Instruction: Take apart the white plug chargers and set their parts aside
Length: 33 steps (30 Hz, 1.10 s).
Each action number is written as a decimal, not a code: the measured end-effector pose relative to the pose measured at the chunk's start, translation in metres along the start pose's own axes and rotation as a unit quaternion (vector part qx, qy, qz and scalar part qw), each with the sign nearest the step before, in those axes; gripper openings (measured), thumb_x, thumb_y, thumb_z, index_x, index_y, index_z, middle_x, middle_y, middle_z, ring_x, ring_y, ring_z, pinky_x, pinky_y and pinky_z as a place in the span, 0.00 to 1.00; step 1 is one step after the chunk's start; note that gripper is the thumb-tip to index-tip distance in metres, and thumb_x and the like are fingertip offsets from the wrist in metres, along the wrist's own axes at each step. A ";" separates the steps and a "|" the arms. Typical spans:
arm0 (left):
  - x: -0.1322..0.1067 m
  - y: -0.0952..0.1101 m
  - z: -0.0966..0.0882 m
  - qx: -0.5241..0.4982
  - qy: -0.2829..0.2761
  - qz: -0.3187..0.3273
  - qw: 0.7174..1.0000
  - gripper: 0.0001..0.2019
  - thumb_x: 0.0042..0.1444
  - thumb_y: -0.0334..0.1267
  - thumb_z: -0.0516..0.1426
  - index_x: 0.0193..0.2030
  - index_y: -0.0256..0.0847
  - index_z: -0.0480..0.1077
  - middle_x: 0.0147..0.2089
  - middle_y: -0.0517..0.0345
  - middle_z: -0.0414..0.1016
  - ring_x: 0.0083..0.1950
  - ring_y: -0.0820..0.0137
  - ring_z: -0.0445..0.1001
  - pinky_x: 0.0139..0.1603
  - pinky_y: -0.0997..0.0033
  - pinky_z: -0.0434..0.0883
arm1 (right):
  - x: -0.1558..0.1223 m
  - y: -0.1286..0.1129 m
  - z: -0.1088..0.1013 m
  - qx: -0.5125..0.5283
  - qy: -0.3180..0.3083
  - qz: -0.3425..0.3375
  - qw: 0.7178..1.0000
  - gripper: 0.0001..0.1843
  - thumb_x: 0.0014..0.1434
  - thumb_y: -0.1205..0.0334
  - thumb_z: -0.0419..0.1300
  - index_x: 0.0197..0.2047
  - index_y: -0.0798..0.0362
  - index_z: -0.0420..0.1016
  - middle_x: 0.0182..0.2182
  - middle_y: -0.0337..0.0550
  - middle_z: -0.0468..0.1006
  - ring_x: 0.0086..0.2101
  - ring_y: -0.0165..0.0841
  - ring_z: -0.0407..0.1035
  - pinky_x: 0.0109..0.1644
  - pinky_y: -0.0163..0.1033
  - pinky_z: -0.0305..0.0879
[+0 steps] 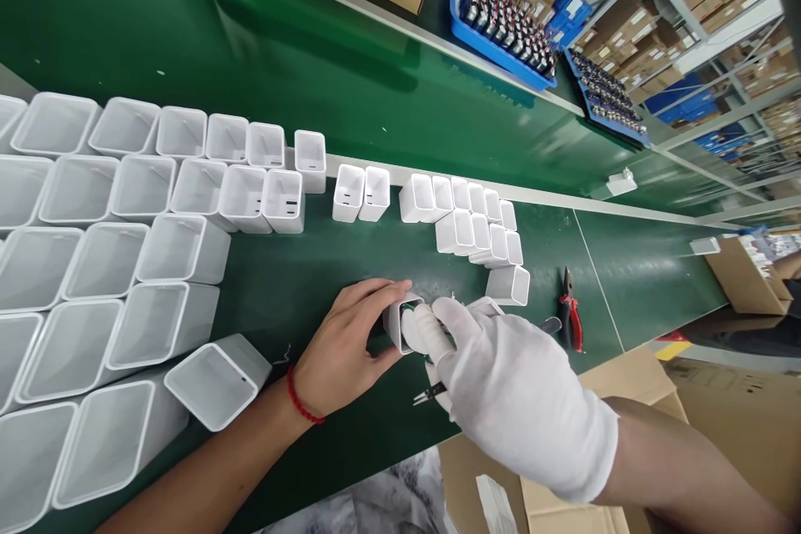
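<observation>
My bare left hand, with a red cord at the wrist, grips a small white plastic shell lying on its side on the green mat. My right hand wears a white glove and its fingertips press into the shell's open mouth, where something green shows. Under the gloved hand a small pair of cutters pokes out. Whether the right fingers hold anything is hidden.
Many empty white shells stand in rows at left, with smaller groups behind my hands. Red-handled pliers lie at right. Blue trays of parts and cardboard boxes sit beyond; an open carton is below.
</observation>
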<state>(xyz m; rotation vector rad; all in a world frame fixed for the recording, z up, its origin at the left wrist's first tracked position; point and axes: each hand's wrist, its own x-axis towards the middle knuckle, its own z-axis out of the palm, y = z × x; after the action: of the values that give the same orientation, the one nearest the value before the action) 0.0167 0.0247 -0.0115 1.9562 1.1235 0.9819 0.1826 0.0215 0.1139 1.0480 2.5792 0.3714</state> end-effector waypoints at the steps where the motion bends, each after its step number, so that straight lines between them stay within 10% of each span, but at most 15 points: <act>1: 0.000 0.000 0.000 0.001 -0.002 0.000 1.000 0.32 0.49 0.25 0.62 0.60 0.45 0.58 0.59 0.54 0.71 0.62 0.60 0.65 0.61 0.57 0.68 | 0.000 0.000 0.000 0.000 -0.002 -0.001 1.000 0.16 0.53 0.74 0.54 0.45 0.55 0.73 0.34 0.46 0.72 0.28 0.35 0.61 0.30 0.39 0.52; 33: 0.001 0.001 -0.001 0.003 0.012 0.003 1.000 0.31 0.51 0.27 0.62 0.60 0.44 0.59 0.58 0.54 0.71 0.61 0.61 0.66 0.61 0.58 0.69 | 0.004 0.007 -0.006 -0.004 -0.004 0.002 1.000 0.13 0.48 0.68 0.58 0.39 0.52 0.70 0.32 0.43 0.70 0.25 0.34 0.58 0.28 0.39 0.43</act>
<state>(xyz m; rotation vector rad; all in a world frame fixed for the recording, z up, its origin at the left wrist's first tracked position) 0.0168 0.0251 -0.0101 1.9594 1.1355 1.0080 0.1816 0.0284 0.1213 1.0505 2.5673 0.3764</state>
